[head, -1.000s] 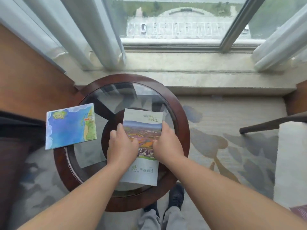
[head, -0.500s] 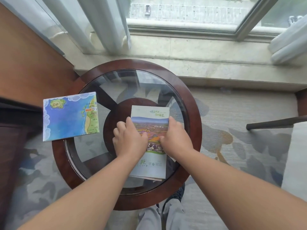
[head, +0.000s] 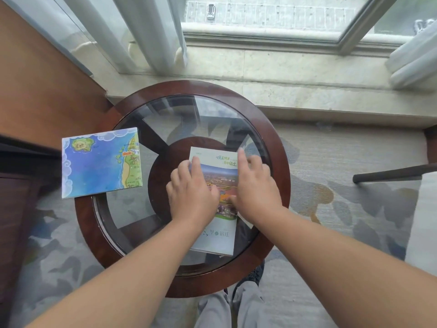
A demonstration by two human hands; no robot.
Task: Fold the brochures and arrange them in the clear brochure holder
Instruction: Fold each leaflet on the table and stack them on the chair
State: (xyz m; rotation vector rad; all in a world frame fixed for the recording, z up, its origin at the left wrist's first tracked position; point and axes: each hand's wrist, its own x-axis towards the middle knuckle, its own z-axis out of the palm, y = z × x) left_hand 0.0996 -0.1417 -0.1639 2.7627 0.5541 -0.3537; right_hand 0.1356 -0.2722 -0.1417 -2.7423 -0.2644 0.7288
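A folded brochure (head: 218, 235) with a landscape photo and green lettering lies on the round glass table (head: 281, 176), right of its centre. My left hand (head: 191, 192) presses flat on the brochure's left half, fingers pointing away from me. My right hand (head: 256, 185) presses on its right edge with straight fingers. A second folded brochure (head: 100, 162), a blue cartoon map, lies on the table's left rim and overhangs it. No clear brochure holder is in view.
A stone window sill (head: 283, 67) and white curtains (head: 151, 31) lie beyond the table. A wooden panel (head: 42, 86) stands at left. A dark chair arm (head: 392, 174) juts in at right. My legs and shoes (head: 236, 304) are under the table's near rim.
Both hands have slid up the brochure toward its far end while pressing it flat. The camera has tilted down and moved closer to the table.
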